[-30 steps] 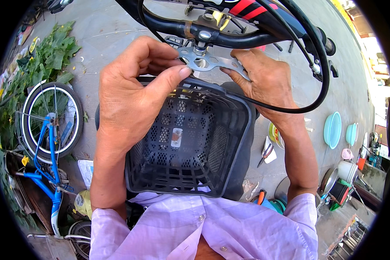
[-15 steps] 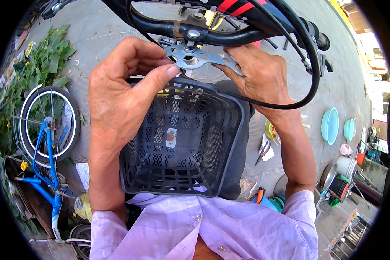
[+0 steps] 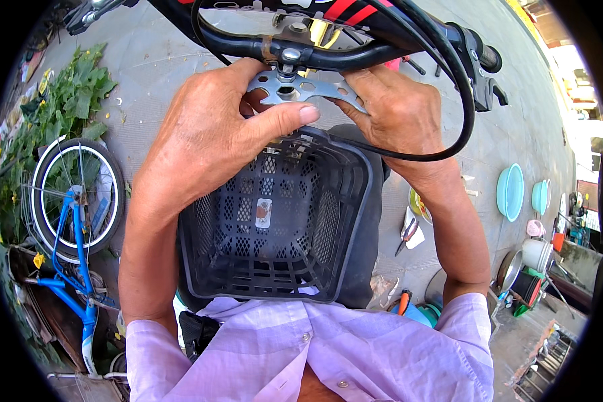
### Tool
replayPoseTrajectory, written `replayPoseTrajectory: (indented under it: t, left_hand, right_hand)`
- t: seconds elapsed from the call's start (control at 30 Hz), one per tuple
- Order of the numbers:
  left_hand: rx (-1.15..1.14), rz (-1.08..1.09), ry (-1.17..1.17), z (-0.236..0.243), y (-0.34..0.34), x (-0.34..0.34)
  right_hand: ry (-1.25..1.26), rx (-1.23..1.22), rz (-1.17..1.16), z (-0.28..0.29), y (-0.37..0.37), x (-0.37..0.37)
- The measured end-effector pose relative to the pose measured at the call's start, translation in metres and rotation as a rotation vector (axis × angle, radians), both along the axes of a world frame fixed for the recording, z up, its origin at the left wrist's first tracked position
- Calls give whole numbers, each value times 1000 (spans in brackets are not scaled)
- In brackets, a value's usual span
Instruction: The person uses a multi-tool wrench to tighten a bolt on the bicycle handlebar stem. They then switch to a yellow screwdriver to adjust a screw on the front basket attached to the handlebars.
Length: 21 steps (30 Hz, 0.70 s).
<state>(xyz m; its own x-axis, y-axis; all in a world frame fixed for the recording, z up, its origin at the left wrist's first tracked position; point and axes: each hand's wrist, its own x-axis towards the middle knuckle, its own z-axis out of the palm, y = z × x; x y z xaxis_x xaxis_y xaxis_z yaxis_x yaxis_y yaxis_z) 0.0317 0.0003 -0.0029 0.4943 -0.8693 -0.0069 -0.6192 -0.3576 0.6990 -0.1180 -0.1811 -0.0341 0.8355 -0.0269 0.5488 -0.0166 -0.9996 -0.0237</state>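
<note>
A flat silver multi-hole spanner point(image 3: 307, 86) lies across a bolt point(image 3: 290, 57) with a nut below the middle of a black handlebar point(image 3: 238, 45). My right hand point(image 3: 400, 112) is closed round the spanner's right end, pinching it between thumb and fingers. At the other end my left hand point(image 3: 211, 127) curls its fingers behind the spanner, and the thumb stretches along its lower edge. Those left fingertips are partly hidden. Just below my hands, a black plastic mesh basket point(image 3: 345, 268) faces up, with a small metal plate point(image 3: 263, 213) on its bottom.
Black cables point(image 3: 463, 127) loop past my right hand and wrist. At left lies a blue bicycle frame point(image 3: 80, 268) with a wheel point(image 3: 36, 194), near leafy plants point(image 3: 74, 87). Pliers point(image 3: 407, 236) lie on the ground at right, with turquoise basins point(image 3: 510, 192) farther off.
My left hand has moved up and slid its thumb right along the spanner's lower edge. The spanner and right hand have shifted slightly up and left. The handlebar has turned a little.
</note>
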Motion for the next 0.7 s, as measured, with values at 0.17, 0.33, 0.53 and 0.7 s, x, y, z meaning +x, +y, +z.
replayPoseTrajectory:
  t: [0.17, 0.33, 0.53, 0.7]
  left_hand:
    - [-110, 72, -6, -2, -3, -11]
    - [-172, 92, -47, -4, -4, -13]
    - [-121, 108, 23, -2, -5, -12]
    - [-101, 84, 35, -3, -4, -11]
  right_hand:
    - [10, 5, -33, 1, 3, -1]
    - [-26, 51, -41, 5, 15, 5]
    - [-84, 14, -126, -4, 17, 12]
    - [-108, 25, -165, -9, 16, 14]
